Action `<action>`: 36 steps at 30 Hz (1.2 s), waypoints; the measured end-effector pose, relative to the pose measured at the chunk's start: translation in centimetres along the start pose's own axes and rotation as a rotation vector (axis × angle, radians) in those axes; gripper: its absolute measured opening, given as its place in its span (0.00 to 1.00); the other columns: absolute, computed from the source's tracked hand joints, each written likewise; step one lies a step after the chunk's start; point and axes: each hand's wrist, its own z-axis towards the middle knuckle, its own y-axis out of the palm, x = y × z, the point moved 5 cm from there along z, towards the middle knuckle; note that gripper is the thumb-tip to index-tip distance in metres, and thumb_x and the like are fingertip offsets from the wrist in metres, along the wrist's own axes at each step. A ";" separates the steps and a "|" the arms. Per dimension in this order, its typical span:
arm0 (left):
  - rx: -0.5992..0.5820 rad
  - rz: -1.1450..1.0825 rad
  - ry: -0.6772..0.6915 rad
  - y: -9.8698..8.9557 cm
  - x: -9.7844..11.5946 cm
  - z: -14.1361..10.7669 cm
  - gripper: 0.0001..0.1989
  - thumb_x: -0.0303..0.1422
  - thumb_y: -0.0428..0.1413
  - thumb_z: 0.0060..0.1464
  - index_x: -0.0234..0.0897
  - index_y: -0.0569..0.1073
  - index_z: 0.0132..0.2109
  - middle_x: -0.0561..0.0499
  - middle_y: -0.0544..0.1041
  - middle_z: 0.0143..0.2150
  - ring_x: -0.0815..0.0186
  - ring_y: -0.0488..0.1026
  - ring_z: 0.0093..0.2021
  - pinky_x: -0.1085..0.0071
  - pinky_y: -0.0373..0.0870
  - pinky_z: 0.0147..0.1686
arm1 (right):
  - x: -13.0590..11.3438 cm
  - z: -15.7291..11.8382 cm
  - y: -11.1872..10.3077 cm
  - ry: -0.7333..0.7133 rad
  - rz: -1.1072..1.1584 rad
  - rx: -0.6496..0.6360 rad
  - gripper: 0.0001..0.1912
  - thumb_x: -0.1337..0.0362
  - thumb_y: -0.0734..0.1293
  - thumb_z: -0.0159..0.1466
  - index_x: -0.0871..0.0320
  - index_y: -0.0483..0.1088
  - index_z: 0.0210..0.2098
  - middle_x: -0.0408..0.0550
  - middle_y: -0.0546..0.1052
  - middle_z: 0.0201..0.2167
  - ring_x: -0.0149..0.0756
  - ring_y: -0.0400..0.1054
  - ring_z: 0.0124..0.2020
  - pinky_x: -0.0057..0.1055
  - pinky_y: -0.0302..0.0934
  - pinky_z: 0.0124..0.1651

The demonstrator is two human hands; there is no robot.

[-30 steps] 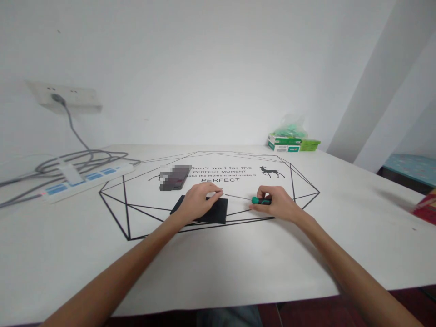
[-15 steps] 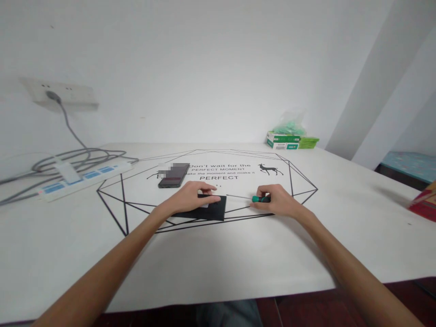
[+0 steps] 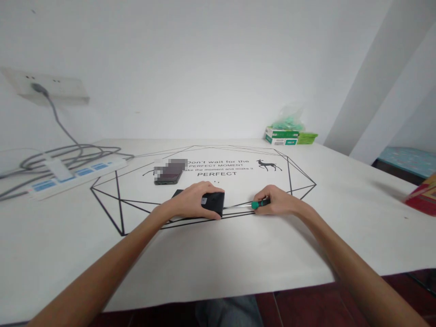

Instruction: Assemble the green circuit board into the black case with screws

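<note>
A flat black rectangular object (image 3: 215, 202) lies on the white table at the centre, a small light patch on its top. My left hand (image 3: 194, 200) grips it from the left, thumb at the near edge and fingers at the far edge, covering its middle. My right hand (image 3: 276, 200) is closed round the dark handle of a green-and-black screwdriver (image 3: 255, 205). The thin metal shaft points left, and its tip is at the black object's right edge; whether it enters the object is too small to tell.
A dark phone (image 3: 168, 175) lies behind my left hand. On the left are a power strip (image 3: 78, 178) and coiled grey cables (image 3: 68, 156). Green-and-white boxes (image 3: 282, 135) stand at the back right, and a red box (image 3: 422, 196) at the right edge.
The screwdriver's tip has come down and left to the black object's right edge. My left hand has spread its grip across both long edges of the object. The view has shifted slightly.
</note>
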 end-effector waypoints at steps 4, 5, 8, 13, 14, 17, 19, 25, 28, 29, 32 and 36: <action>0.006 -0.002 0.001 -0.1 0.2 0.0 0.36 0.55 0.61 0.43 0.45 0.71 0.57 0.47 0.73 0.51 0.52 0.68 0.52 0.63 0.63 0.52 | -0.1 0.0 0.0 0.004 0.005 -0.016 0.04 0.66 0.66 0.51 0.60 0.70 0.21 0.38 0.62 0.17 0.27 0.52 0.22 0.27 0.46 0.24; 0.004 -0.005 0.000 -0.2 0.2 0.0 0.36 0.55 0.61 0.43 0.45 0.71 0.57 0.46 0.73 0.51 0.52 0.68 0.52 0.63 0.63 0.51 | -0.2 0.0 0.1 0.002 0.006 -0.017 0.04 0.66 0.66 0.51 0.60 0.70 0.21 0.38 0.62 0.17 0.27 0.52 0.22 0.27 0.46 0.24; -0.001 -0.013 -0.006 -0.2 0.3 0.0 0.35 0.55 0.62 0.43 0.44 0.72 0.56 0.46 0.72 0.51 0.53 0.69 0.51 0.63 0.64 0.50 | -0.2 0.0 0.1 -0.004 0.000 -0.015 0.05 0.66 0.66 0.52 0.59 0.70 0.21 0.38 0.62 0.17 0.27 0.52 0.22 0.27 0.45 0.24; 0.012 -0.026 -0.006 -0.3 0.3 -0.1 0.35 0.55 0.61 0.42 0.46 0.72 0.56 0.47 0.72 0.50 0.53 0.69 0.50 0.63 0.64 0.49 | -0.3 -0.1 0.1 -0.007 -0.005 -0.017 0.05 0.66 0.66 0.52 0.59 0.70 0.21 0.37 0.62 0.17 0.27 0.52 0.21 0.27 0.45 0.24; 0.011 -0.030 -0.007 -0.3 0.3 -0.1 0.35 0.55 0.61 0.42 0.46 0.72 0.56 0.47 0.72 0.50 0.53 0.69 0.50 0.63 0.64 0.49 | -0.3 -0.1 0.1 -0.006 -0.004 -0.016 0.05 0.65 0.66 0.52 0.59 0.70 0.21 0.37 0.62 0.17 0.27 0.51 0.21 0.28 0.45 0.24; 0.004 -0.034 -0.011 -0.3 0.3 -0.1 0.35 0.55 0.61 0.42 0.46 0.72 0.56 0.47 0.72 0.49 0.54 0.69 0.49 0.64 0.65 0.48 | -0.4 -0.2 0.1 -0.013 0.004 -0.020 0.07 0.64 0.66 0.53 0.59 0.70 0.20 0.37 0.61 0.17 0.26 0.50 0.21 0.28 0.45 0.24; 0.002 -0.029 -0.012 -0.3 0.3 -0.1 0.35 0.55 0.62 0.42 0.46 0.72 0.56 0.47 0.72 0.49 0.54 0.69 0.49 0.64 0.65 0.48 | -0.4 -0.3 0.1 -0.020 0.006 -0.023 0.08 0.64 0.66 0.53 0.60 0.69 0.20 0.37 0.60 0.16 0.26 0.49 0.21 0.28 0.45 0.24; 0.010 -0.036 -0.015 -0.3 0.3 -0.1 0.35 0.55 0.62 0.42 0.46 0.73 0.56 0.47 0.72 0.49 0.54 0.69 0.49 0.64 0.65 0.48 | -0.5 -0.2 0.0 -0.040 -0.009 -0.008 0.08 0.64 0.66 0.53 0.60 0.68 0.19 0.37 0.58 0.16 0.26 0.48 0.21 0.27 0.43 0.23; 0.009 -0.039 -0.019 -0.3 0.3 -0.1 0.35 0.55 0.62 0.42 0.47 0.72 0.56 0.47 0.72 0.49 0.54 0.69 0.49 0.64 0.65 0.48 | -0.6 -0.2 0.1 -0.044 0.006 -0.018 0.10 0.64 0.66 0.53 0.59 0.66 0.18 0.37 0.57 0.16 0.26 0.47 0.21 0.27 0.43 0.23; 0.007 -0.038 -0.020 -0.3 0.3 -0.1 0.35 0.55 0.62 0.42 0.47 0.72 0.56 0.47 0.72 0.49 0.54 0.69 0.49 0.64 0.65 0.48 | -0.6 -0.2 0.2 -0.041 0.011 -0.022 0.10 0.64 0.66 0.54 0.59 0.65 0.17 0.37 0.57 0.16 0.26 0.46 0.21 0.27 0.43 0.23; 0.003 -0.031 -0.017 -0.3 0.4 -0.1 0.35 0.55 0.61 0.42 0.47 0.72 0.56 0.47 0.72 0.48 0.54 0.70 0.49 0.64 0.65 0.47 | -0.6 -0.2 0.3 -0.036 0.015 -0.019 0.09 0.63 0.66 0.54 0.59 0.67 0.19 0.37 0.59 0.17 0.26 0.48 0.21 0.28 0.45 0.24; 0.024 -0.012 -0.018 -0.3 0.2 -0.1 0.35 0.56 0.61 0.41 0.47 0.73 0.56 0.47 0.73 0.48 0.54 0.70 0.49 0.65 0.65 0.47 | -0.7 -0.2 0.2 -0.047 -0.016 -0.011 0.08 0.61 0.67 0.55 0.60 0.72 0.23 0.39 0.64 0.18 0.27 0.51 0.21 0.28 0.46 0.25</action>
